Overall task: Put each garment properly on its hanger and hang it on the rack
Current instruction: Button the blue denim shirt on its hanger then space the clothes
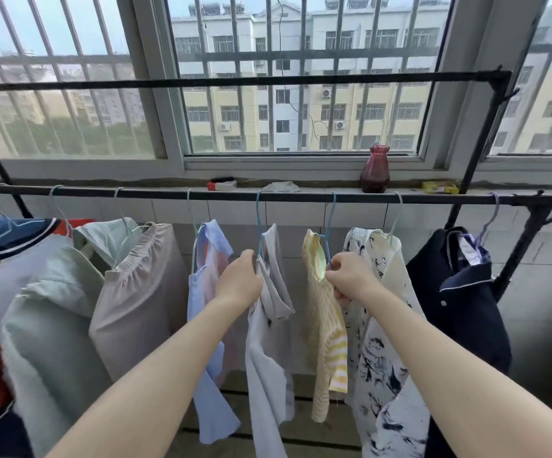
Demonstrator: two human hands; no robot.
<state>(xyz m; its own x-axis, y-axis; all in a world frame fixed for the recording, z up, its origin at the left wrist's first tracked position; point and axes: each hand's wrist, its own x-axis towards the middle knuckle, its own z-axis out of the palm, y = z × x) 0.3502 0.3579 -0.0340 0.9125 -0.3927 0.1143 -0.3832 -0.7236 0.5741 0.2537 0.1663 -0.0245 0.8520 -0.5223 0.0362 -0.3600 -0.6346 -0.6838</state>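
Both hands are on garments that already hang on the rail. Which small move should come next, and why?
Probably the right hand should pull the yellow striped top square over its blue hanger. The top hangs bunched and mostly to one side, while the left hand holds the grey garment beside it.

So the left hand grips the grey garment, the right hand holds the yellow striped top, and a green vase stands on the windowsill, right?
Not quite: the vase on the windowsill is dark red, not green, as the head view shows. The left hand does grip the grey garment, and the right hand holds the yellow striped top.
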